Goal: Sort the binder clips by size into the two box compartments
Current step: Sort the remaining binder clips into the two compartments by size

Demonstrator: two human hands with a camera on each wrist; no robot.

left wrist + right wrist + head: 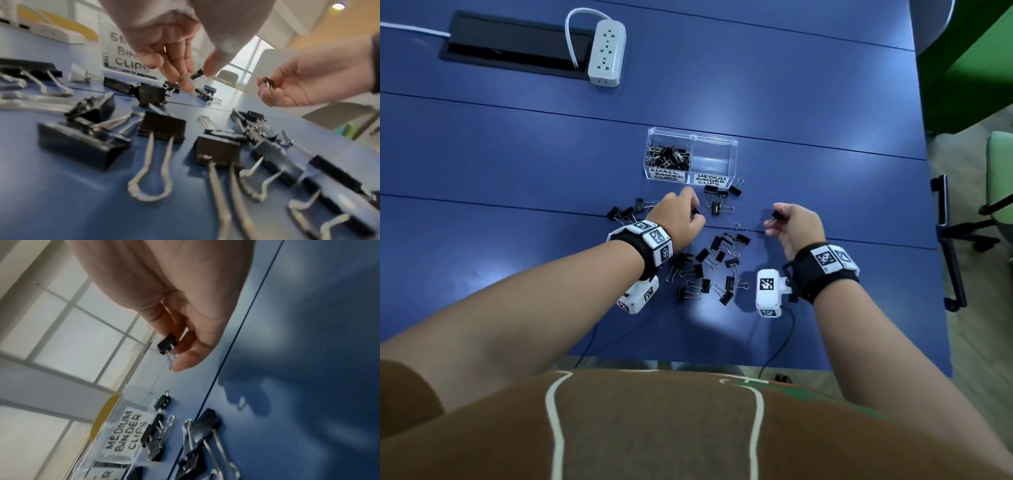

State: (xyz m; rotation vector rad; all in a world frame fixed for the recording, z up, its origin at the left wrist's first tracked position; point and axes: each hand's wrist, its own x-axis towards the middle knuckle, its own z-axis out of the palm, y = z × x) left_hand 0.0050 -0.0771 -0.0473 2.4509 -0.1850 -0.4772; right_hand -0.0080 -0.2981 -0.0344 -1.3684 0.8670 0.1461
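Observation:
A clear two-compartment box stands on the blue table; its left half, labelled small binder clips, holds several small black clips, and its right half, labelled medium, looks empty. Several black binder clips lie scattered in front of it. My left hand hovers just in front of the box and pinches a small black clip between thumb and fingers. Further right, my right hand is raised a little above the table and pinches another small black clip.
A white power strip and a black cable tray sit at the far left of the table. The table's right edge is near, with a black chair arm beyond it. Cables run from my wrist cameras toward the front edge.

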